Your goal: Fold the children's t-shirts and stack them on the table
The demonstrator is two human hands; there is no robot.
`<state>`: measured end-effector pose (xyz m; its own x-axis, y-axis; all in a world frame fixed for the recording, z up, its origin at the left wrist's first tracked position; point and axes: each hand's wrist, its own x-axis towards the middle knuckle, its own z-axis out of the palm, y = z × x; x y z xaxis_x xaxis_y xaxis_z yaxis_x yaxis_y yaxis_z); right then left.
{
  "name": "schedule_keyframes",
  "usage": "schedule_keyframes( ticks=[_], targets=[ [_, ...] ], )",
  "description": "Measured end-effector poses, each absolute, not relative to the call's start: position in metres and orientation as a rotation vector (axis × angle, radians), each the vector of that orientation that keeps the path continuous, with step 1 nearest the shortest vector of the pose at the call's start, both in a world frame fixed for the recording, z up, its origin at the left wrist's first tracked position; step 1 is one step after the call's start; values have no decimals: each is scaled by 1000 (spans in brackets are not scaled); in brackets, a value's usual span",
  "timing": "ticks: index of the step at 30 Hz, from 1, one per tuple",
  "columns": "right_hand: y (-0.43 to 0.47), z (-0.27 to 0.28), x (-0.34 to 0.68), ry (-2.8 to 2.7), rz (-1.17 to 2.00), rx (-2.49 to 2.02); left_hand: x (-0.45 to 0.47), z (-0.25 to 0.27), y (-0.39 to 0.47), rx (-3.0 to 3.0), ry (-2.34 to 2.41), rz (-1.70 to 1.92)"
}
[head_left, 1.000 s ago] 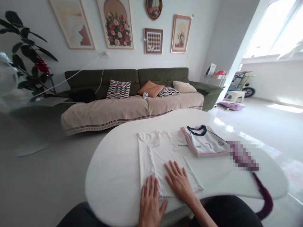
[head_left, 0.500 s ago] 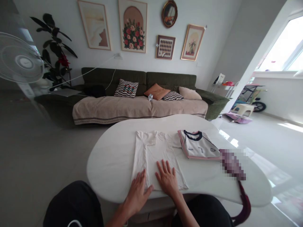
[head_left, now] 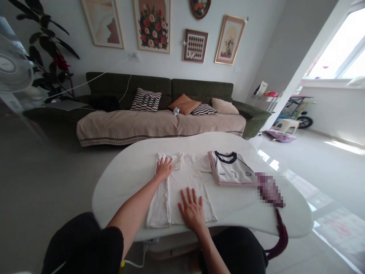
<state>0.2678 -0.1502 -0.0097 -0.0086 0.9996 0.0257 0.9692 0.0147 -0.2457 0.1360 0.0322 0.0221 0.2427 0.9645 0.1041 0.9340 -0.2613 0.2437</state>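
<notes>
A white T-shirt lies flat on the white table, its left side folded inward with that sleeve laid over the body. My left hand rests on the folded sleeve near the top of the shirt, fingers spread. Lower down, my right hand presses flat on the front near the hem, its fingers apart. The right sleeve still points outward toward a stack of folded clothes, topped by a white jersey with a dark collar.
A blurred-out purple item with a dark red strap sits at the table's right edge. Behind the table stands a green sofa with cushions. A fan is at the far left.
My left hand has moved from the lower left of the T-shirt up to the folded sleeve. My right hand stays on the lower front. The view has shifted slightly.
</notes>
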Motion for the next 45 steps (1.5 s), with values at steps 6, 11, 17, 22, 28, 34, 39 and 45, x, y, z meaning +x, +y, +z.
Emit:
schedule_keyframes(
  ticks=[6,11,17,22,28,34,39,45],
  targets=[
    [-146,-15,270,-2085,275,-2025,128,0,49,2335,1841,338],
    [-146,-14,270,-2061,322,-2042,127,-13,56,2327,1882,377],
    [-142,-11,270,-2005,333,-2020,123,-21,62,2346,1884,395],
    [-76,8,269,-1701,334,-1998,124,-26,64,2342,1894,422],
    [26,15,256,-1507,414,-2139,124,-27,64,2351,1875,443],
    [46,13,263,-1483,448,-2249,123,-26,63,2371,1848,462],
    [32,29,325,-1358,330,-2403,123,-26,63,2367,1835,464],
    [2,28,371,-1156,290,-2506,124,-26,62,2356,1828,470]
  ],
)
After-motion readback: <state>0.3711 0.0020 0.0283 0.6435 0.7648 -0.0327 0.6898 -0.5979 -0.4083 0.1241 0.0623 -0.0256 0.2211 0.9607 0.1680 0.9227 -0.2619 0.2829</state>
